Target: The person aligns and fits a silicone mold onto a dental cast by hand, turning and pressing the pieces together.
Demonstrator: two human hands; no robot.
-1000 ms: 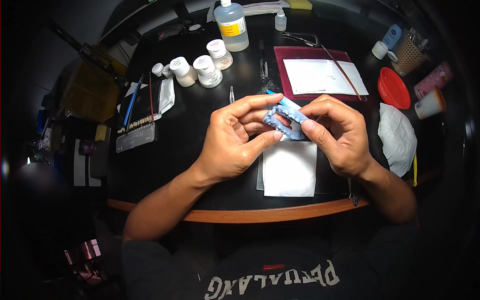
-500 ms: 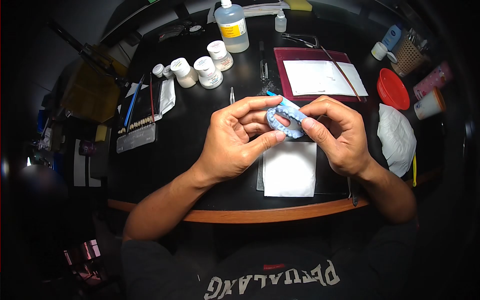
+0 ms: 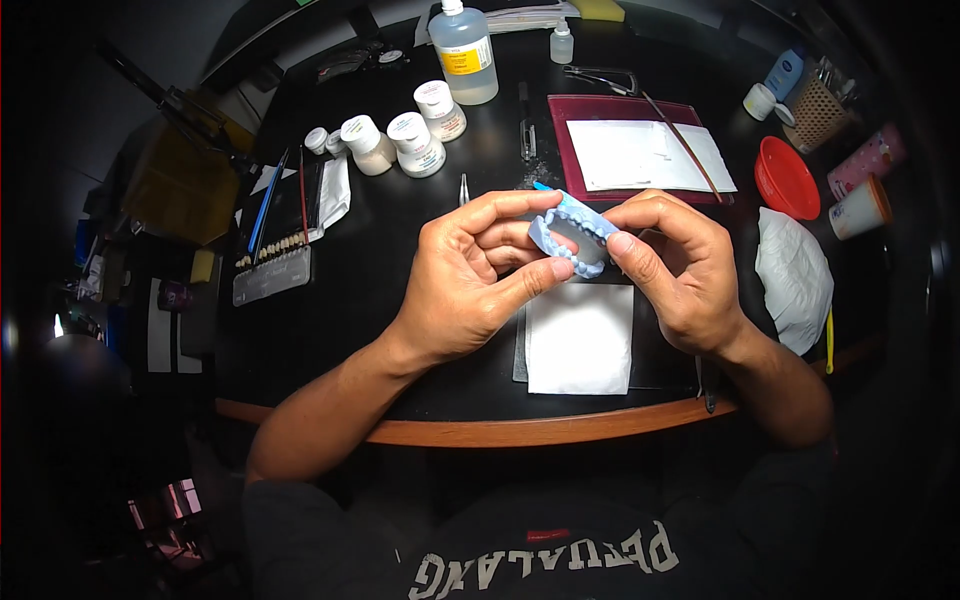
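Between my hands, above the black table, is a light blue dental model (image 3: 583, 216) in a horseshoe shape with a row of teeth. My left hand (image 3: 485, 262) pinches its left side, thumb at the lower front and index finger along the top. My right hand (image 3: 680, 262) grips the right end between thumb and index finger. A folded white paper towel (image 3: 580, 340) lies on the table just below the model. Behind the fingers shows a bright blue tip (image 3: 542, 187) of some item, mostly hidden.
Several white-capped powder jars (image 3: 415, 145) and a large bottle (image 3: 465, 60) stand at the back left. A tooth shade guide (image 3: 272, 268) lies left. A maroon tray (image 3: 562, 150) with white paper (image 3: 640, 150) sits behind my hands. Right are a red bowl (image 3: 783, 180) and a crumpled tissue (image 3: 793, 275).
The dental model has tilted slightly, so its inner opening and upper row of teeth show more. Both hands have stayed nearly in place, still holding it.
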